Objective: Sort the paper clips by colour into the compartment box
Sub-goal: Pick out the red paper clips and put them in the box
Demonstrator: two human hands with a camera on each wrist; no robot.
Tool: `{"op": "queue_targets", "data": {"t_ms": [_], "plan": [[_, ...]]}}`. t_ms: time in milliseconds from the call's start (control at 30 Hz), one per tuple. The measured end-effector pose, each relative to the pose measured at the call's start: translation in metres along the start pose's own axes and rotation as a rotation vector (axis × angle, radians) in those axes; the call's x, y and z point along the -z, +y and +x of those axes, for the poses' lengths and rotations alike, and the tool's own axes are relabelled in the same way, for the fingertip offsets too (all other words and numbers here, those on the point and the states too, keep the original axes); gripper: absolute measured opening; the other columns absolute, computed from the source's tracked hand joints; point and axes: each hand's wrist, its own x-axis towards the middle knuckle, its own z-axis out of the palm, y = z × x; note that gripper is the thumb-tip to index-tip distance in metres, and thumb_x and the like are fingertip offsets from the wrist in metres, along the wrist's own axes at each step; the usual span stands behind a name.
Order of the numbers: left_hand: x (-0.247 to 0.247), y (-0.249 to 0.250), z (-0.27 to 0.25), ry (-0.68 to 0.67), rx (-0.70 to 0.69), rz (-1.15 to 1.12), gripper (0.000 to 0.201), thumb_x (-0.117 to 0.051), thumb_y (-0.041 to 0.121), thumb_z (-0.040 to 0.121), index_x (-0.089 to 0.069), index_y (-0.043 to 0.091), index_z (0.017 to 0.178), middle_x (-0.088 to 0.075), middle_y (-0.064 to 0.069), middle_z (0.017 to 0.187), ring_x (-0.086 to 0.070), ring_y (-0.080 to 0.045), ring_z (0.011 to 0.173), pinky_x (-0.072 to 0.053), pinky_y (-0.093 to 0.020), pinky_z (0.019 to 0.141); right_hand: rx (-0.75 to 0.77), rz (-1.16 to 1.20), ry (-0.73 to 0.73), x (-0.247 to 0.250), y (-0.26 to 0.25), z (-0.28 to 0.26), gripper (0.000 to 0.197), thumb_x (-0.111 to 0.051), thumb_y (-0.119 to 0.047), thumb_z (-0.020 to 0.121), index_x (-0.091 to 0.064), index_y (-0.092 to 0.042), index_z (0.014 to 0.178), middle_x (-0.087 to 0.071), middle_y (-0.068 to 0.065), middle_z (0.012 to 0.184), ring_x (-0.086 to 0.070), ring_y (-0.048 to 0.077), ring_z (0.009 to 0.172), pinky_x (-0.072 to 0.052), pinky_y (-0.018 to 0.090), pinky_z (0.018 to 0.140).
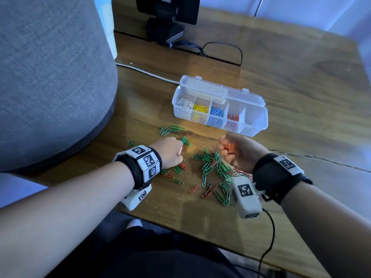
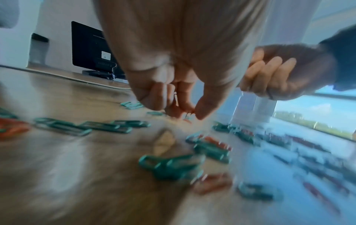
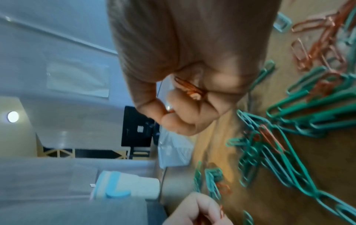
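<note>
The clear compartment box [image 1: 259, 119] stands open on the wooden table, with white, yellow, blue and red clips in separate sections; the rightmost section looks bare. Green paper clips [image 1: 212, 165] mixed with red ones [image 1: 207, 192] lie scattered in front of it. My right hand [image 1: 226, 147] is curled into a fist just before the box, gripping a bunch of red paper clips [image 3: 189, 88]. My left hand [image 1: 179, 149] reaches down to the table left of the pile. Its fingertips [image 2: 200, 112] pinch a red clip [image 3: 221, 213] among the green clips [image 2: 169, 167].
A grey upholstered seat [image 1: 50, 77] borders the table on the left. A black monitor stand [image 1: 166, 21], a black cable loop [image 1: 222, 53] and a white cable [image 1: 144, 72] lie behind the box. The table's front edge [image 1: 200, 237] is near my lap.
</note>
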Motion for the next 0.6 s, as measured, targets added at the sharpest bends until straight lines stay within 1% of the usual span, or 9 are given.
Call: {"op": "queue_targets", "data": {"t_ms": [67, 133, 200, 267, 367, 433, 500, 533, 600], "plan": [[0.008, 0.013, 0.004, 0.113, -0.041, -0.203, 0.007, -0.055, 0.018, 0.086, -0.054, 0.015, 0.08, -0.057, 0.002, 0.081, -0.052, -0.015, 0.073, -0.04, -0.026, 0.063, 0.029, 0.064, 0.08, 0.013, -0.012, -0.007, 0.018, -0.041, -0.001, 0.086, -0.047, -0.012, 0.074, -0.049, 0.002, 0.061, -0.045, 0.007, 0.045, -0.034, 0.011, 0.033], [0.017, 0.028, 0.013, 0.169, -0.055, -0.582, 0.009, -0.057, 0.01, 0.085, -0.058, 0.016, 0.078, -0.055, 0.006, 0.068, -0.05, -0.005, 0.056, -0.039, -0.022, 0.055, 0.082, 0.083, 0.159, 0.027, -0.027, -0.014, 0.015, -0.043, 0.001, 0.089, -0.054, -0.007, 0.083, -0.054, 0.003, 0.059, -0.052, 0.008, 0.047, -0.043, 0.011, 0.039], [0.029, 0.044, 0.026, 0.092, -0.012, -1.036, 0.02, -0.047, 0.0, 0.089, -0.06, 0.013, 0.082, -0.048, 0.004, 0.06, -0.039, -0.002, 0.042, -0.031, -0.016, 0.041, 0.141, 0.121, 0.223, 0.042, -0.041, -0.016, 0.014, -0.045, 0.0, 0.091, -0.058, -0.003, 0.088, -0.06, 0.005, 0.059, -0.062, 0.011, 0.052, -0.054, 0.016, 0.054], [0.04, 0.06, 0.041, 0.04, 0.045, -1.386, 0.026, -0.038, -0.005, 0.091, -0.06, 0.006, 0.083, -0.042, 0.0, 0.059, -0.033, -0.005, 0.042, -0.026, -0.014, 0.038, 0.171, 0.199, 0.271, 0.055, -0.054, -0.016, 0.019, -0.046, -0.008, 0.095, -0.059, 0.001, 0.085, -0.064, 0.01, 0.066, -0.068, 0.017, 0.059, -0.058, 0.023, 0.062], [0.056, 0.081, 0.058, -0.02, 0.101, -1.688, 0.026, -0.037, 0.006, 0.098, -0.059, 0.004, 0.084, -0.055, -0.001, 0.056, -0.051, -0.006, 0.044, -0.045, -0.016, 0.044, 0.162, 0.294, 0.241, 0.072, -0.066, -0.012, 0.047, -0.036, -0.037, 0.099, -0.057, 0.004, 0.091, -0.063, 0.019, 0.09, -0.067, 0.03, 0.089, -0.059, 0.036, 0.073], [0.065, 0.09, 0.069, -0.064, 0.101, -1.8, 0.031, -0.038, 0.024, 0.1, -0.058, 0.003, 0.089, -0.061, -0.005, 0.069, -0.061, -0.013, 0.062, -0.054, -0.023, 0.06, 0.174, 0.351, 0.165, 0.075, -0.071, -0.01, 0.064, -0.027, -0.049, 0.098, -0.049, 0.01, 0.112, -0.055, 0.024, 0.115, -0.055, 0.038, 0.112, -0.053, 0.043, 0.088], [0.071, 0.097, 0.079, -0.095, 0.121, -1.801, 0.051, -0.032, 0.042, 0.1, -0.057, -0.001, 0.107, -0.059, -0.01, 0.085, -0.06, -0.018, 0.074, -0.052, -0.031, 0.074, 0.21, 0.403, 0.128, 0.074, -0.075, -0.009, 0.079, -0.024, -0.053, 0.097, -0.028, 0.015, 0.136, -0.039, 0.03, 0.137, -0.039, 0.042, 0.129, -0.038, 0.047, 0.102], [0.074, 0.101, 0.083, -0.109, 0.127, -1.783, 0.061, -0.029, 0.049, 0.099, -0.052, -0.003, 0.12, -0.057, -0.011, 0.092, -0.061, -0.018, 0.074, -0.05, -0.033, 0.075, 0.224, 0.419, 0.116, 0.072, -0.077, -0.008, 0.083, -0.023, -0.055, 0.097, -0.017, 0.015, 0.141, -0.031, 0.031, 0.144, -0.032, 0.042, 0.135, -0.031, 0.047, 0.108], [0.077, 0.108, 0.088, -0.161, 0.117, -1.723, 0.074, -0.022, 0.057, 0.097, -0.037, -0.002, 0.138, -0.053, -0.012, 0.118, -0.063, -0.016, 0.076, -0.048, -0.031, 0.078, 0.223, 0.436, 0.098, 0.065, -0.08, -0.007, 0.086, -0.022, -0.057, 0.096, -0.007, 0.013, 0.143, -0.014, 0.032, 0.151, -0.018, 0.042, 0.141, -0.021, 0.047, 0.115]]}}
